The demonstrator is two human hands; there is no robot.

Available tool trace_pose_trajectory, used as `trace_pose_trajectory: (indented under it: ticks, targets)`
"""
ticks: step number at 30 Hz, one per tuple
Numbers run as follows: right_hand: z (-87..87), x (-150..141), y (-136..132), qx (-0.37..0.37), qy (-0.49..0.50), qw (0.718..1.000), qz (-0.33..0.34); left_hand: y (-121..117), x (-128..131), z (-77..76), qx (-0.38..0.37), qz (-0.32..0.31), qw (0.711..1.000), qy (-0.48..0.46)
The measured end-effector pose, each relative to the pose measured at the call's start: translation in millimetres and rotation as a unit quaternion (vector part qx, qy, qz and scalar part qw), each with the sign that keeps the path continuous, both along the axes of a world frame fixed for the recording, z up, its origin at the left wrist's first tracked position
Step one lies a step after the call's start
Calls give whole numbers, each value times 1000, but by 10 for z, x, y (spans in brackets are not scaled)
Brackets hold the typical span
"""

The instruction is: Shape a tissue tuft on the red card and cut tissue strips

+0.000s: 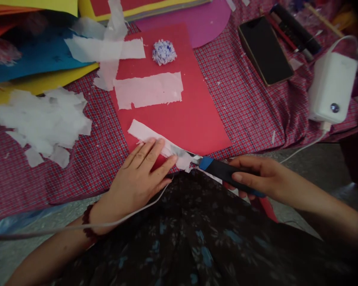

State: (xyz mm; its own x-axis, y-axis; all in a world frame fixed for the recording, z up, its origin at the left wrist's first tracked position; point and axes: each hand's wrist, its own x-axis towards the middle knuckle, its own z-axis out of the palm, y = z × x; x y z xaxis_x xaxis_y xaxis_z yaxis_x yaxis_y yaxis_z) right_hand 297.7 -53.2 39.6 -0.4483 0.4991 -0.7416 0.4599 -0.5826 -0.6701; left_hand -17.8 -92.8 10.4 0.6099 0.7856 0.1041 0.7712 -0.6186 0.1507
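My left hand (140, 169) lies flat with its fingers stretched out, pressing a strip of thin white paper (139, 129) down on a red sheet (181, 129). My right hand (255, 174) grips a utility knife (223, 170) with a black and blue handle. Its metal tip touches the strip's right end, close to the sheet's near edge. Higher on the red sheet lie a wider torn strip of white paper (149, 90) and a small ball of blue-and-white paper bits (164, 51). The palm side of my left hand is hidden.
Left of the sheet is a pile of torn white paper (47, 123). Coloured sheets (44, 49) lie behind it. At the right are a dark phone (265, 49), pens (295, 29) and a white power bank (332, 87) with a cable. A checked cloth (98, 131) covers the table.
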Motion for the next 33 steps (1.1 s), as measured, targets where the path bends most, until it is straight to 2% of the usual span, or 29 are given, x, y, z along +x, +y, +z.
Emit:
trace_pose_trajectory:
  ticks: [5,7,10,14,17,19,22,25,30,33]
  targets:
    - [-32,104,58,3,-21,999,24,9,-5,-26,3,2,1000,-9]
    - [-42,90,57,45,-33,997,45,1,8,-46,4,7,1000,-15]
    - [-45,48,44,152,-71,980,104,-31,24,-41,0,21,999,-28]
    - [-58,43,21,217,-95,958,162,50,-60,134,-8,24,991,-133]
    - [-78,61,6,232,-92,954,169,356,-219,302,4,107,972,-208]
    - [-87,66,-4,238,-97,951,174,662,-331,339,-15,111,980,-166]
    - [-92,64,-15,258,-108,942,185,1110,-434,271,-80,40,993,-75]
    - [-95,69,-25,288,-110,932,190,1376,-448,185,-144,12,989,-3]
    - [-89,108,-29,300,-101,930,187,1409,-402,214,-211,-40,975,61]
    - [-76,167,-23,329,-102,920,186,1318,-369,319,-223,-26,972,71]
